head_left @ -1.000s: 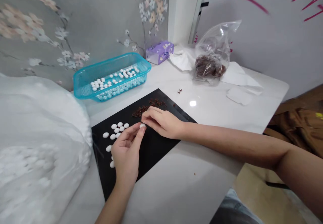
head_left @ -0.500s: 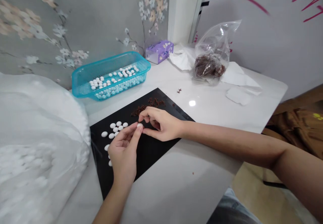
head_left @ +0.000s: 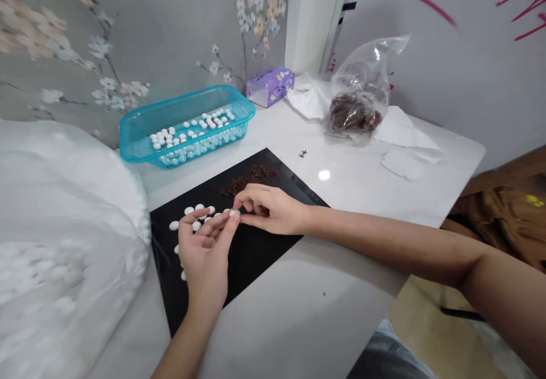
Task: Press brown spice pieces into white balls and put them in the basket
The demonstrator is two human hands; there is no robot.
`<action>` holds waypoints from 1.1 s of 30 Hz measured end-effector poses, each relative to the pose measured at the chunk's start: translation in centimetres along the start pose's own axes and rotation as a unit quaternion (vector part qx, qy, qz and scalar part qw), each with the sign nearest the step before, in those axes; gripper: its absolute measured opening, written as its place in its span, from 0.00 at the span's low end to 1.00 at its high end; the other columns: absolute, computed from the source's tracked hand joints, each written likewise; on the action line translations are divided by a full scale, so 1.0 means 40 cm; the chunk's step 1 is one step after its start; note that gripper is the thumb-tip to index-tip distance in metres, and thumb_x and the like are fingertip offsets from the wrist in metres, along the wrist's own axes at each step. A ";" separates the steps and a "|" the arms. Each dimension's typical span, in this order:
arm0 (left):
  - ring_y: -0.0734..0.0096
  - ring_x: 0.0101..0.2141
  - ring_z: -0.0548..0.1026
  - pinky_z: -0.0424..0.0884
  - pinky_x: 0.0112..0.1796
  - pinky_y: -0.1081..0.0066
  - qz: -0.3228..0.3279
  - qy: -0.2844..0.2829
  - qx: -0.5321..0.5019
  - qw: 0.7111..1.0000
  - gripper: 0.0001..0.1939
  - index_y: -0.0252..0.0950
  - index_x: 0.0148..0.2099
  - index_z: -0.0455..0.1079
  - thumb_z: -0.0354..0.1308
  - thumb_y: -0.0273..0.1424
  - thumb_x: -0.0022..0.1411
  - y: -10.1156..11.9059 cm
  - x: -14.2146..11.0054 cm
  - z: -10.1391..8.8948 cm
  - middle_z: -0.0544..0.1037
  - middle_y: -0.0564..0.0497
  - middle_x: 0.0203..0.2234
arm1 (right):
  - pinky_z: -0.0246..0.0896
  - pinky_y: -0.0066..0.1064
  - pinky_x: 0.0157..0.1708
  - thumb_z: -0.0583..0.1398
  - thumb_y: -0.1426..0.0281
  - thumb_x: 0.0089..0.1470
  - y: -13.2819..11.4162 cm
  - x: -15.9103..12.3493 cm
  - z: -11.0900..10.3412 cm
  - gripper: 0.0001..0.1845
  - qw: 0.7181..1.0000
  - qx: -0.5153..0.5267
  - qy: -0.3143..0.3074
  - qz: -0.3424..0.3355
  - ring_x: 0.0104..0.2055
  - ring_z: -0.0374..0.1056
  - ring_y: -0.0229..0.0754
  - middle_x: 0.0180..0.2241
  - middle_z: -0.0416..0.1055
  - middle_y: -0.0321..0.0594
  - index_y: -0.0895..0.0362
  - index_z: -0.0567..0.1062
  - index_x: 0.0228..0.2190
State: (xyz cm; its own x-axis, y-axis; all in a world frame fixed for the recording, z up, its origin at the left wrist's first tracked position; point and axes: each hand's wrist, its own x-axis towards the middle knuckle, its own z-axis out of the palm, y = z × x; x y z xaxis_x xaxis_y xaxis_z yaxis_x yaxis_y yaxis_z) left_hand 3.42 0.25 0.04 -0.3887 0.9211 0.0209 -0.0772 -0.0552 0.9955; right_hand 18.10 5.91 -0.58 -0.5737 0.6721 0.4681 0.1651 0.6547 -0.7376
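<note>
My left hand (head_left: 205, 254) hovers over a black mat (head_left: 260, 248) and pinches a small white bead (head_left: 234, 213) between thumb and fingertips. My right hand (head_left: 268, 208) meets it from the right, its fingers pinched together at the same bead; whether they hold something tiny I cannot make out. Several loose white beads (head_left: 194, 217) lie on the mat just left of my left hand. A small heap of dark red-brown bits (head_left: 249, 178) sits on the mat behind my right hand.
A turquoise basket (head_left: 140, 131) holding several white beads stands at the back left. A large white plastic sack (head_left: 63, 242) fills the left side. At the back are a purple tissue box (head_left: 269, 86), a clear bag of brown bits (head_left: 356, 108) and white paper (head_left: 405, 131).
My left hand's fingers have spread a little while still pinching the bead. My right hand's fingers closed onto the bead again. The view shifted slightly.
</note>
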 end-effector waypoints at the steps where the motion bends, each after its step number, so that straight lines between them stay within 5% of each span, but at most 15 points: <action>1: 0.70 0.35 0.79 0.72 0.43 0.66 0.000 0.001 0.001 1.000 0.22 0.38 0.40 0.62 0.69 0.28 0.44 0.000 0.000 -0.001 0.79 0.52 0.28 | 0.55 0.22 0.23 0.56 0.69 0.56 -0.001 -0.001 -0.001 0.07 1.000 -0.002 -0.003 0.003 0.21 0.51 0.27 0.29 0.58 0.33 0.58 0.67 0.37; 13: 0.70 0.38 0.77 0.72 0.43 0.68 0.024 -0.023 0.034 0.999 0.19 0.39 0.43 0.65 0.66 0.31 0.50 0.002 -0.011 0.003 0.78 0.51 0.33 | 0.50 0.21 0.20 0.57 0.70 0.52 -0.001 0.000 -0.002 0.13 0.999 0.025 0.010 0.027 0.19 0.52 0.25 0.30 0.57 0.31 0.57 0.62 0.40; 19: 0.71 0.38 0.75 0.71 0.37 0.74 0.055 -0.059 0.132 0.988 0.21 0.41 0.51 0.65 0.62 0.33 0.54 0.004 -0.020 0.006 0.75 0.51 0.35 | 0.52 0.24 0.24 0.56 0.74 0.49 0.033 0.014 -0.040 0.12 0.984 -0.094 0.121 0.085 0.21 0.53 0.29 0.30 0.59 0.33 0.58 0.65 0.38; 25: 0.74 0.21 0.68 0.66 0.26 0.72 0.139 -0.128 0.372 0.909 0.07 0.39 0.36 0.71 0.57 0.35 0.57 -0.005 -0.018 -0.007 0.73 0.53 0.26 | 0.58 0.29 0.32 0.56 0.71 0.51 0.043 0.018 -0.043 0.10 0.963 -0.210 0.068 0.155 0.32 0.64 0.37 0.34 0.65 0.39 0.59 0.70 0.37; 29: 0.75 0.20 0.66 0.66 0.27 0.70 0.200 -0.126 0.425 0.874 0.09 0.39 0.40 0.71 0.55 0.34 0.58 -0.007 -0.014 -0.010 0.72 0.52 0.30 | 0.59 0.29 0.35 0.56 0.72 0.52 0.040 0.017 -0.041 0.09 0.960 -0.221 0.038 0.164 0.35 0.66 0.38 0.36 0.66 0.40 0.58 0.71 0.37; 33: 0.76 0.19 0.65 0.62 0.26 0.72 0.211 -0.095 0.434 0.871 0.19 0.40 0.50 0.67 0.59 0.36 0.56 0.044 -0.023 0.000 0.73 0.53 0.31 | 0.59 0.30 0.35 0.55 0.73 0.53 0.049 0.019 -0.042 0.07 0.961 -0.220 0.039 0.166 0.35 0.66 0.38 0.36 0.67 0.40 0.58 0.71 0.36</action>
State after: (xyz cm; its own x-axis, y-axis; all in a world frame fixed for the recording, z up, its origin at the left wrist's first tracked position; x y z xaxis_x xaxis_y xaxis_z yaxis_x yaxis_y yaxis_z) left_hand 3.64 -0.70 1.78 -0.0487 0.9412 0.3344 0.7904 -0.1684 0.5891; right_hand 19.33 8.27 -0.84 -0.3722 0.8814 0.2908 0.6606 0.4716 -0.5842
